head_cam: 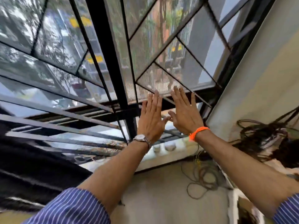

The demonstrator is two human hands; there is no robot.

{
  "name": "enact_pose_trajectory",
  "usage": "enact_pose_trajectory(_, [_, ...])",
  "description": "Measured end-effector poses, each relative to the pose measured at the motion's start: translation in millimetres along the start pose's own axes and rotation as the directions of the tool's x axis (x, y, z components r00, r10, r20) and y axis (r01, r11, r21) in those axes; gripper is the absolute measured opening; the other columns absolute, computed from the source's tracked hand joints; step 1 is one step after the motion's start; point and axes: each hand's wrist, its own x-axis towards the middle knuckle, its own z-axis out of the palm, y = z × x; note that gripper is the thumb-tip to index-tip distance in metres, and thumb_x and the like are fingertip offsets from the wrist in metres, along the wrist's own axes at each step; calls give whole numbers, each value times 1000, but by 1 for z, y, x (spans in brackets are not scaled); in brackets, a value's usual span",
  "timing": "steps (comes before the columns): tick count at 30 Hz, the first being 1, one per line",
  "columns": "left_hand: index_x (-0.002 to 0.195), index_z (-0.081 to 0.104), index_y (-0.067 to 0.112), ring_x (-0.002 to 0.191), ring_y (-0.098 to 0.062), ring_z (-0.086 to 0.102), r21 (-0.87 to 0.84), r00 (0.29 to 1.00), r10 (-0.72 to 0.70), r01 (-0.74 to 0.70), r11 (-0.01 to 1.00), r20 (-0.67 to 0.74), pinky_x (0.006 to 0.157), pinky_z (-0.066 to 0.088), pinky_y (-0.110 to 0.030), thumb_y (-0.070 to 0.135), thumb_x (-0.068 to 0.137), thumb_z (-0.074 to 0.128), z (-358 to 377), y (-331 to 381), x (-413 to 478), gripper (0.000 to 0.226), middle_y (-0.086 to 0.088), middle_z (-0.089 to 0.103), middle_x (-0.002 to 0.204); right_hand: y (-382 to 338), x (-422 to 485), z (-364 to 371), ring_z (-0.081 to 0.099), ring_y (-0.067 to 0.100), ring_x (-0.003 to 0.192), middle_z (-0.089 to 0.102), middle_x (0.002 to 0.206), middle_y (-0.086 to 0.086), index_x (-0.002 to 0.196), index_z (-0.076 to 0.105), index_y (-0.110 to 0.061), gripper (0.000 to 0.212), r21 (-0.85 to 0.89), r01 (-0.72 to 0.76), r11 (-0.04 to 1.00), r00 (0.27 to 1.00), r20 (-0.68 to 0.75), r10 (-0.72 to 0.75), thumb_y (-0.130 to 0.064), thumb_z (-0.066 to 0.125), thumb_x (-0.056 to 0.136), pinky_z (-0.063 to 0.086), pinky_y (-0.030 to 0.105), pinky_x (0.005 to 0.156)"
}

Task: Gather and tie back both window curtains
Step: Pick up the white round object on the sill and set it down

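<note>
Both my arms reach up toward the lower part of the window. My left hand [151, 118], with a metal watch on the wrist, is held flat with straight fingers in front of the black window frame [163, 103]. My right hand [185, 113], with an orange band on the wrist, is also flat with spread fingers, just right of the left. The thumbs nearly meet. Neither hand holds anything. A dark curtain [32, 168] hangs bunched at the lower left. No second curtain shows on the right side.
A mesh screen panel [161, 50] fills the window's right half, and metal grille bars [61, 110] cross the left half. Tangled cables [262, 136] hang on the right wall, and more wire [202, 178] loops below the sill [163, 155].
</note>
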Motion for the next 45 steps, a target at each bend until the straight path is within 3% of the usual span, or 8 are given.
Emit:
enact_pose_trajectory(8, [156,9,7,152,-25,-2,-59,981,50,-39,997,189,123,2,-43,54,99,38,122,-2,-69,79,-10,0,164,7,-69,123,-1,23,152,0,165,5,155,12,-11,76,27,-83,996,983,166,78,-32,52,93,6,60,119])
enact_pose_trajectory(17, [148,32,0,145,-31,29,-97,927,122,-94,991,355,118,15,-43,41,95,33,268,-11,-120,67,-17,31,156,18,-117,265,-5,21,152,-8,164,2,156,2,-15,76,49,-90,995,942,329,69,-36,43,96,9,57,120])
enact_pose_trajectory(22, [150,30,-1,145,-31,29,-76,909,148,-128,989,389,119,14,-41,36,96,35,340,-27,-149,66,-18,29,157,23,-129,342,-4,23,152,-2,164,5,156,8,-12,76,40,-67,997,910,412,44,-36,45,94,6,58,120])
enact_pose_trajectory(27, [154,19,3,150,-27,12,-90,888,136,-107,990,439,123,7,-40,47,96,18,397,-44,-171,73,-12,11,162,31,-140,407,-3,25,152,1,164,7,155,13,-9,79,9,-40,999,893,449,31,-41,50,93,10,60,118])
enact_pose_trajectory(32, [153,20,4,148,-26,20,-99,911,101,-67,993,399,121,6,-36,44,98,40,437,-55,-175,71,-6,12,161,30,-149,453,1,24,152,5,164,7,155,9,-10,77,61,-42,997,883,469,8,-30,52,94,3,52,122])
enact_pose_trajectory(36, [150,28,1,146,-28,27,-66,903,44,-18,998,427,121,14,-39,46,98,33,455,-65,-174,69,-16,29,157,28,-144,481,16,26,150,21,161,10,152,23,-6,73,123,-86,989,894,447,22,-23,57,90,13,47,122])
enact_pose_trajectory(39, [148,33,0,145,-29,30,-41,914,22,-6,999,406,121,15,-38,40,95,50,460,-76,-176,69,-17,33,155,25,-139,493,27,25,146,35,155,9,148,33,-7,69,151,-160,976,903,422,83,-21,58,85,22,43,119])
enact_pose_trajectory(45, [140,41,-1,131,-32,45,-28,924,-78,96,995,373,118,29,-42,31,84,69,472,-88,-168,71,-17,52,136,29,-123,508,51,29,118,59,124,11,138,41,-15,59,291,-416,862,880,367,300,-26,62,84,47,40,91])
